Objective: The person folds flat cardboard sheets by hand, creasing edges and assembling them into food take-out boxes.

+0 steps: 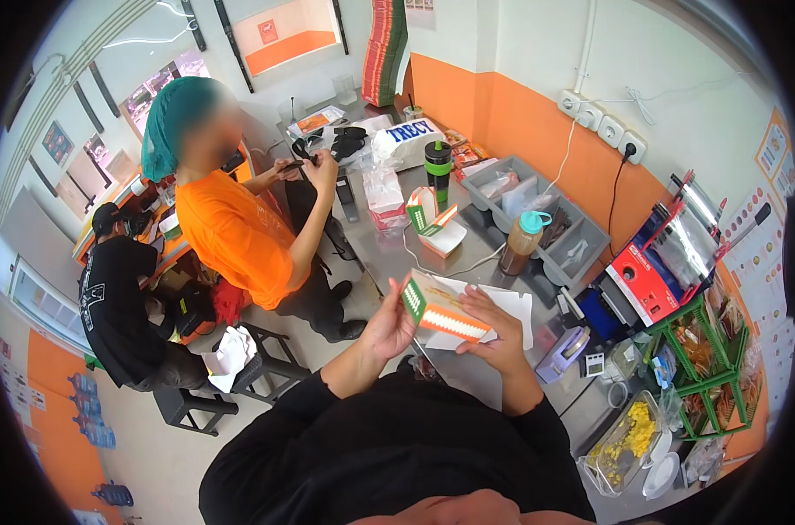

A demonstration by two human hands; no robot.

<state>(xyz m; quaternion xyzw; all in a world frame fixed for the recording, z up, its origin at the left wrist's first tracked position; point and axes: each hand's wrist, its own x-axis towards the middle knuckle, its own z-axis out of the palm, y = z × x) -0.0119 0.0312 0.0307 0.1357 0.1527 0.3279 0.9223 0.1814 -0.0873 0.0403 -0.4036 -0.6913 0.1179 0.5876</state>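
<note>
Just in front of my chest I hold a folded takeaway box with a white top, an orange side and a green end. My left hand grips its green end, the thumb up along the edge. Around the other end my right hand is closed, fingers over the top. Beneath the box, white flat card or paper lies on the steel table. Beyond it stands another takeaway box, its green-and-orange lid raised. What the held box contains cannot be seen.
A bottle with a turquoise lid, a green-black tumbler and a grey divided bin stand beyond. On the right are a red sealing machine, tape dispenser, green baskets and a tray. A co-worker in orange stands left.
</note>
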